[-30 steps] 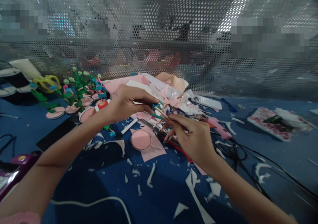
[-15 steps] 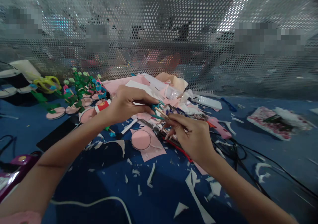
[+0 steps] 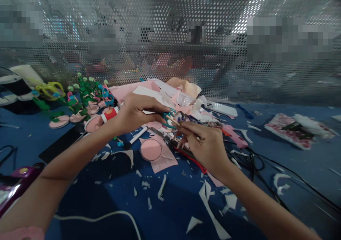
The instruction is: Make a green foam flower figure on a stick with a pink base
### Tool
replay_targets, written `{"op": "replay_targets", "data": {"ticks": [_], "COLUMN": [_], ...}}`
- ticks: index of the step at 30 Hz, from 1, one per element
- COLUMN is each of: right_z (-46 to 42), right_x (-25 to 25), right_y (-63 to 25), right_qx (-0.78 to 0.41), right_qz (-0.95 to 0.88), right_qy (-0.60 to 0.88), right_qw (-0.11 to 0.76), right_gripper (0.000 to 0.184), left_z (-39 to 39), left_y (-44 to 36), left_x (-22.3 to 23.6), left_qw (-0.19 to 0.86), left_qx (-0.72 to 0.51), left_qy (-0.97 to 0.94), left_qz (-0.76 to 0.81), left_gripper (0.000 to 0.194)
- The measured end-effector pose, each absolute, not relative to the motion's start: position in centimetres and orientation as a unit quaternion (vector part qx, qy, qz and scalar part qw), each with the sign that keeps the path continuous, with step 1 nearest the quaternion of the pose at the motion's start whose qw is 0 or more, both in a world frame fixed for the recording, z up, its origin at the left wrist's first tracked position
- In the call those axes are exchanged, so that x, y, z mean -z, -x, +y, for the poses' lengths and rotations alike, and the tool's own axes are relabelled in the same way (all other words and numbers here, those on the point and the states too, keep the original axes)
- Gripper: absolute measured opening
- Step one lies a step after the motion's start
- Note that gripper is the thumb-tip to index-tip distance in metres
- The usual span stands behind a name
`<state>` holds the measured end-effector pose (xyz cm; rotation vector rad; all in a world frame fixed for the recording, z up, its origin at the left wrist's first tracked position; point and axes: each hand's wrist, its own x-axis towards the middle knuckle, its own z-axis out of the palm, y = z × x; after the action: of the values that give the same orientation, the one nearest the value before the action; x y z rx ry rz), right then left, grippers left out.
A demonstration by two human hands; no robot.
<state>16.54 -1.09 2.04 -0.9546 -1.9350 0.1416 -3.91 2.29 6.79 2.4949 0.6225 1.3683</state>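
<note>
My left hand [image 3: 137, 111] is closed in a pinch on a small teal strip [image 3: 167, 119] at its fingertips. My right hand [image 3: 204, 143] is closed round a thin wooden stick [image 3: 173, 121] whose tip meets the teal strip. Both hands hover just above a blue table [image 3: 170, 204], over a pile of pink and white paper [image 3: 165, 92]. Below the hands lies a pink sheet with a drawn circle [image 3: 151, 150].
Green and pink paper flowers on pink discs [image 3: 82, 101] stand at the left with yellow scissors [image 3: 50, 89]. White paper scraps [image 3: 210, 211] litter the table. Black cables [image 3: 255, 162] run right, a white cable [image 3: 106, 217] lies near me. A perforated metal screen [image 3: 170, 37] closes the back.
Both hands stay almost in place; the right hand has edged slightly left and up, bringing the stick closer against the teal strip.
</note>
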Motion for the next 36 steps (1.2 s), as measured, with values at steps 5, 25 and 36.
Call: {"op": "replay_targets", "data": {"ticks": [5,25,36], "right_z": [-1.2,-2.1,-2.9], "right_x": [-2.3,-3.0,-3.4], "right_y": [-16.5,-16.1,-15.1], "right_qx": [-0.063,-0.185,-0.485], "right_qz": [-0.786,-0.774,-0.658], "right_qy": [0.399,0.410,0.369], "right_qw": [0.468,0.445,0.442], "right_gripper": [0.028,0.019,0.024], "left_z": [2.3,1.8,2.3], "left_y": [3.8,4.3,3.5], "left_x": [-6.7,-7.6,-5.8], "left_qw": [0.111,0.059,0.073], "left_qx": [-0.463,-0.429,-0.500], "left_qy": [-0.852,-0.869,-0.831], "left_qz": [0.219,0.239,0.234], "left_gripper": [0.013,0.018,0.058]}}
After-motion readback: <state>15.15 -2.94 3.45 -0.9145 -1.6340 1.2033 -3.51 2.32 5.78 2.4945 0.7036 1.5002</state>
